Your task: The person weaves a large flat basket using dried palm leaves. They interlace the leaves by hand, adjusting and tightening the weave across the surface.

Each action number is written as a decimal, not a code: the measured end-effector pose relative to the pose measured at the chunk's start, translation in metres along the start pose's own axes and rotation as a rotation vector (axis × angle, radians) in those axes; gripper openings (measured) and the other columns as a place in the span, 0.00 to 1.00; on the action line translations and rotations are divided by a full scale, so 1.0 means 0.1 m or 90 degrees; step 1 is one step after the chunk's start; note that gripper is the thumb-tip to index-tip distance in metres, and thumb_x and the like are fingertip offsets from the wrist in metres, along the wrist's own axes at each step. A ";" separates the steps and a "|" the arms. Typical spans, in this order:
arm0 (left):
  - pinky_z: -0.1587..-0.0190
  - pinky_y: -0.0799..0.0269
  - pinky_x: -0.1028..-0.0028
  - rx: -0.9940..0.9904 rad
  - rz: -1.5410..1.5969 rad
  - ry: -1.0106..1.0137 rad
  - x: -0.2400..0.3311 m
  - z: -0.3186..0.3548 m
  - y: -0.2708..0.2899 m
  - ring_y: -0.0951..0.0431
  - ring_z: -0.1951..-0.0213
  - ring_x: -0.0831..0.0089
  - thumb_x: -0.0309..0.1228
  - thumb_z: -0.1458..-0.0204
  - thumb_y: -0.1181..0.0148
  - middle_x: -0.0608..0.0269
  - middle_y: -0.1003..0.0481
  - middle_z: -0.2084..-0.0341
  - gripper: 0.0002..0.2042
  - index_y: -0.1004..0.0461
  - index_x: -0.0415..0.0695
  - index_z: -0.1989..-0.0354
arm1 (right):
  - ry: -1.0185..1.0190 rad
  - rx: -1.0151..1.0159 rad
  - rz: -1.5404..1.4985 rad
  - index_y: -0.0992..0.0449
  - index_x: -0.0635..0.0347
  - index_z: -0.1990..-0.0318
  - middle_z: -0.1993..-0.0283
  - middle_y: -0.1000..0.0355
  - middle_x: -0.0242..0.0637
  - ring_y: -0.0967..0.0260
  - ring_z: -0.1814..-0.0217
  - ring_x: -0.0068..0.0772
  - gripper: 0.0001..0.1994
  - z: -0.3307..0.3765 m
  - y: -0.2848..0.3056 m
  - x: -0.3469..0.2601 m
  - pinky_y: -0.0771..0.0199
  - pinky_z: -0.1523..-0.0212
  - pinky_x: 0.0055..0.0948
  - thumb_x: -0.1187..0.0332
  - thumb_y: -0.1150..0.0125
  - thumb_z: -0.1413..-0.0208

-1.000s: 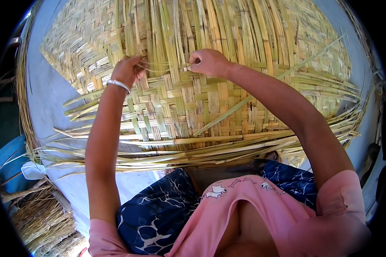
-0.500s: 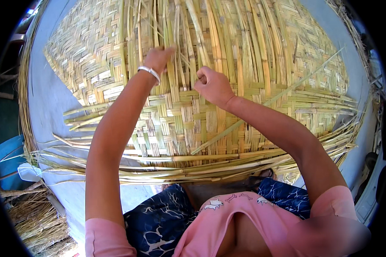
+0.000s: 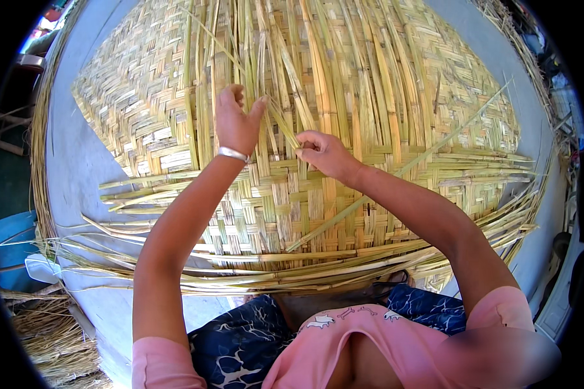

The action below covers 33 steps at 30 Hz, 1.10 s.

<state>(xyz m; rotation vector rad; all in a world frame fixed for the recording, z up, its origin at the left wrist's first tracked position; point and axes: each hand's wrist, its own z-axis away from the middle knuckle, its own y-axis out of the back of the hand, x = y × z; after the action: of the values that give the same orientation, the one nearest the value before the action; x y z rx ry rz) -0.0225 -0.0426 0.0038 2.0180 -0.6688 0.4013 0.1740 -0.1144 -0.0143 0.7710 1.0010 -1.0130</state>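
Note:
A large mat of flat, split-cane strips lies before me, partly woven, with loose lengthwise strips fanning out on top toward the far side. My left hand, with a white bangle at the wrist, hovers over these strips. Its thumb and fingers are apart and nothing shows between them. Just to the right, my right hand pinches a thin cane strip that slants up and left from its fingertips. Below both hands is the plaited section, where crosswise strips pass over and under.
A single strip lies diagonally across the mat's right half. Long loose canes curve along the near edge by my knees. Grey floor surrounds the mat. At the lower left are a bundle of dry stalks and a white container.
My left hand has drawn back toward me and its fingers have spread. My right hand has come slightly nearer, and the strip in its pinch now shows. The view has shifted a little.

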 end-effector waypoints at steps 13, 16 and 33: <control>0.82 0.35 0.77 -0.349 0.499 0.560 0.40 -0.04 -0.05 0.30 0.84 0.77 0.33 0.47 0.44 0.62 0.27 0.80 0.10 0.30 0.38 0.72 | 0.231 0.000 0.265 0.28 0.56 0.60 0.68 0.29 0.38 0.30 0.66 0.41 0.09 0.03 -0.12 0.09 0.30 0.63 0.34 0.67 0.44 0.48; 0.80 0.35 0.77 -0.433 0.494 0.409 0.54 0.18 0.08 0.29 0.82 0.76 0.34 0.44 0.47 0.66 0.32 0.85 0.08 0.31 0.42 0.70 | 0.201 -0.001 0.416 0.30 0.53 0.58 0.65 0.29 0.38 0.30 0.61 0.45 0.08 0.14 -0.18 0.05 0.30 0.60 0.36 0.68 0.48 0.47; 0.73 0.26 0.80 -0.448 0.646 0.310 1.17 -0.37 0.52 0.24 0.77 0.78 0.33 0.43 0.49 0.65 0.26 0.77 0.13 0.30 0.39 0.54 | 0.277 0.012 0.527 0.31 0.54 0.57 0.59 0.34 0.40 0.30 0.63 0.44 0.10 0.15 -0.27 0.18 0.28 0.65 0.37 0.65 0.48 0.45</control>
<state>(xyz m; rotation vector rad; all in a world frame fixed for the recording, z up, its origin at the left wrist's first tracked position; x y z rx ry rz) 0.0391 -0.0672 0.1197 0.7574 -1.2638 1.0269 0.1571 -0.1429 -0.0273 1.3102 0.8966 -0.1351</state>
